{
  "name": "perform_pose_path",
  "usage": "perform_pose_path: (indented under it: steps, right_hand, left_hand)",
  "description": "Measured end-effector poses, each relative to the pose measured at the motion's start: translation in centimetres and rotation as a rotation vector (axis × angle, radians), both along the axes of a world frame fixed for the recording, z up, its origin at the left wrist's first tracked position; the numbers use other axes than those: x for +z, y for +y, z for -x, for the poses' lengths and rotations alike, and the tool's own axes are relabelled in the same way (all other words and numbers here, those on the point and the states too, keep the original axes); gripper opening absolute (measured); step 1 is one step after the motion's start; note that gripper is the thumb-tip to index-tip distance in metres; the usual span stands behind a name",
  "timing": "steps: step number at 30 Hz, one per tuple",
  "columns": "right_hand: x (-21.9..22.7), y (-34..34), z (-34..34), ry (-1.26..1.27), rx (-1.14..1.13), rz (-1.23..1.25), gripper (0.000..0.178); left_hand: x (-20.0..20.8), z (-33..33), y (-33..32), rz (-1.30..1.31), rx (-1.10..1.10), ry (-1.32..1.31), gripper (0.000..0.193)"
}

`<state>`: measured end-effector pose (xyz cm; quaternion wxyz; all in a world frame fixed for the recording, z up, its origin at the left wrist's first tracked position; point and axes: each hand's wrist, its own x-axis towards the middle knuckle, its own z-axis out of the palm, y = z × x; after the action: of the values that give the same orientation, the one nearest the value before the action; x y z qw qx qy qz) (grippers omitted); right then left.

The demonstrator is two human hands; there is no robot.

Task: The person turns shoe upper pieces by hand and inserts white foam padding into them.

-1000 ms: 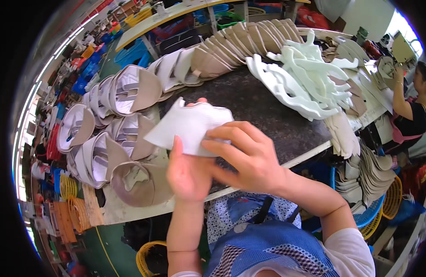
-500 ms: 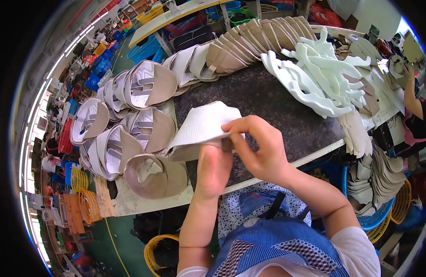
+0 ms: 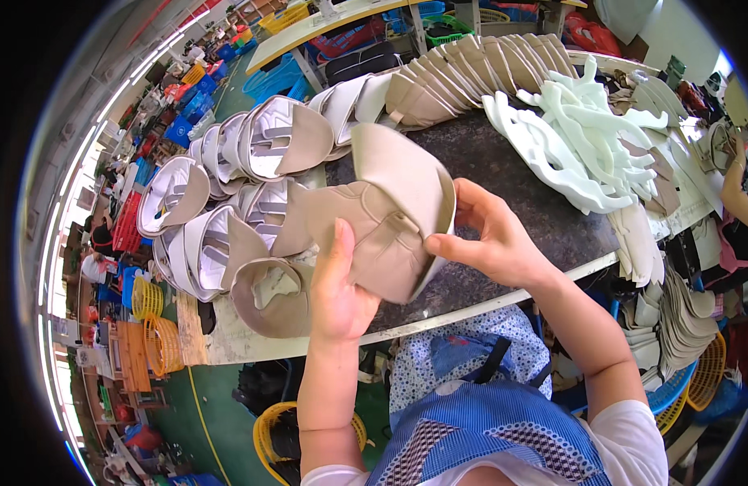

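A beige padded fabric piece (image 3: 382, 231), cap-like with seamed panels and an upturned curved flap, is held between my two hands above the table's near edge. My left hand (image 3: 339, 296) grips its lower left part, thumb on top and fingers hidden beneath. My right hand (image 3: 497, 240) pinches its right rim, thumb on the near side, other fingers behind the edge. Just left of the piece lies a similar beige piece (image 3: 252, 300) with a pale insert showing inside. Farther left are stacks of matching pieces (image 3: 289, 138) with white linings.
A row of nested beige pieces (image 3: 471, 73) curves along the far side. White wavy foam strips (image 3: 584, 138) are heaped on the right over the dark table mat (image 3: 519, 202). Yellow basket (image 3: 264, 437) below the near edge; blue basket (image 3: 673, 393) at lower right. Another person works at far right.
The held piece has turned from its white ribbed lining to its beige outer side. My right hand has shifted right along its rim; my left thumb now lies over its left part.
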<state>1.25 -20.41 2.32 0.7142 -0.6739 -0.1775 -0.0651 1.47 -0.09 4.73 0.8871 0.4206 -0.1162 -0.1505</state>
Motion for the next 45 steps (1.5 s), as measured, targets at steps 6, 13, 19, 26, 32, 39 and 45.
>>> perform_pose_path:
  steps: [6,13,19,26,32,39,45]
  right_hand:
    - [-4.1,-6.0,-3.4,0.022,-0.38,0.25,0.012]
    - [0.2,-1.2,-0.9,0.324,-0.159,0.106,0.043]
    - [-1.3,0.9,-0.7,-0.026,-0.366,-0.007,0.027]
    - [-1.0,3.4,-3.6,-0.313,-0.384,0.325,0.022]
    - [0.5,4.0,-4.5,-0.293,-0.388,0.366,0.028]
    - [-0.6,4.7,-4.3,-0.354,-0.417,0.498,0.027]
    - [-1.7,2.4,-2.9,-0.26,-0.461,0.422,0.019]
  left_hand:
    - [-2.0,1.8,0.0,-0.025,0.005,-0.051,0.056]
    - [-3.8,3.7,-2.8,-0.081,-0.08,0.021,0.06]
    - [-3.7,4.3,-2.4,-0.014,-0.185,0.109,0.064]
    - [-4.9,2.8,0.3,0.08,-0.162,0.008,0.064]
    - [-4.9,2.6,1.9,-0.138,-0.083,-0.099,0.064]
    - [-8.2,1.9,2.6,0.314,-0.329,0.026,0.061]
    - [-9.2,3.7,-0.3,0.13,-0.15,0.04,0.061]
